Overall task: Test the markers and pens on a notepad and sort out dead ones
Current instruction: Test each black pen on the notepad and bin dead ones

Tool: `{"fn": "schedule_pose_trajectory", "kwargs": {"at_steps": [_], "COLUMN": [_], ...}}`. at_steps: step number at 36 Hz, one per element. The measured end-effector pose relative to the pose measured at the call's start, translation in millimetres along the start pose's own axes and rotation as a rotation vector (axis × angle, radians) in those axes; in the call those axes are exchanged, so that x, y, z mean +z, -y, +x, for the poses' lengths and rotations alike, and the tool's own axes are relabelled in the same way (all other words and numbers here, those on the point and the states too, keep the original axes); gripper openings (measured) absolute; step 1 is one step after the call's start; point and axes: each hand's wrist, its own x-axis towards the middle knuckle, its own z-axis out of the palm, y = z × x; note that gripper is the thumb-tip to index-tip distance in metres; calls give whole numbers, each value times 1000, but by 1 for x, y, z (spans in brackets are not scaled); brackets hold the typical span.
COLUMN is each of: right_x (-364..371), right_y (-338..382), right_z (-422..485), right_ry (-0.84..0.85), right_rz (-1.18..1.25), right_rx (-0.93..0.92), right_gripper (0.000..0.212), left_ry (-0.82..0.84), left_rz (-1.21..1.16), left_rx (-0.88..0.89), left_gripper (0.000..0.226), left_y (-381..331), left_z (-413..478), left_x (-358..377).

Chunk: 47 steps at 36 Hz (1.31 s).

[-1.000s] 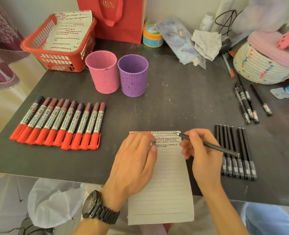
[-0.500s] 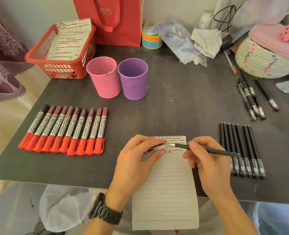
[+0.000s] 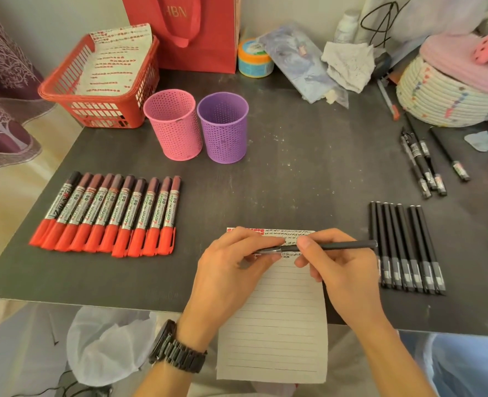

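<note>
A lined notepad [image 3: 274, 325] lies at the table's front edge, with red and black scribbles along its top lines. Over those lines my right hand [image 3: 343, 270] grips a black pen [image 3: 340, 246] held level. My left hand [image 3: 231, 270] pinches the pen's cap [image 3: 268, 250], which sits on the pen's tip end. A row of several red markers [image 3: 108, 216] lies at the left. To the right of the pad, several black pens [image 3: 406, 247] lie side by side.
A pink cup [image 3: 174, 124] and a purple cup [image 3: 224, 127] stand behind the pad. A red basket [image 3: 99, 84] with scribbled paper sits at the back left. More black pens [image 3: 423, 164] lie near a woven basket [image 3: 448, 90] at the right. A red bag [image 3: 188, 30] stands at the back.
The pen tip left the paper and swung level. My left hand lifted off the pad with the cap, and cap and pen tip came together.
</note>
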Motion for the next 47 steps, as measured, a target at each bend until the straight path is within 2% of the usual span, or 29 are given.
{"fn": "schedule_pose_trajectory", "kwargs": {"at_steps": [7,13,18,21,25,29,32,34,39,41,44,45,47], "right_x": [-2,-3,1,1,3,7,1,-11,-76,-112,-164,-178,-201], "right_y": [-1,-1,-1,-1,0,1,5,13,42,52,59,58,52], "right_z": [0,0,-1,-1,-2,-5,-7,-8,1,6,15,18,24], "right_ry": [-6,38,110,129,135,93,20,-49,-172,-167,-131,-117,-103], "right_rz": [-5,58,-34,-62,-91,-93,-67,-48,-37,-101,-326,-402,-511], "right_rx": [-8,-14,-27,-27,-30,-27,8,16,65,64,125,170,278], "right_gripper": [17,19,7,14,10,13,7,3,16,11,15,20,45], "left_ry": [13,-8,-13,-8,23,28,72,112,171,171,175,176,178], "left_rz": [-39,-74,-95,-124,-119,-63,64,128,212,225,238,245,256], "left_rx": [-7,-30,-13,-32,-18,-5,-23,3,-12,-20,-51,-61,-66], "left_gripper": [30,24,23,22,24,31,50,52,54,54,56,57,56], "left_y": [1,1,-1,1,0,-2,2,4,2,2,3,4,5], "left_z": [-2,-2,-1,-1,-1,-2,-5,-6,-3,-3,-4,-4,-4], "left_x": [1,-3,-3,-5,-7,-6,-7,-8,-6,-4,-3,-3,-3]}}
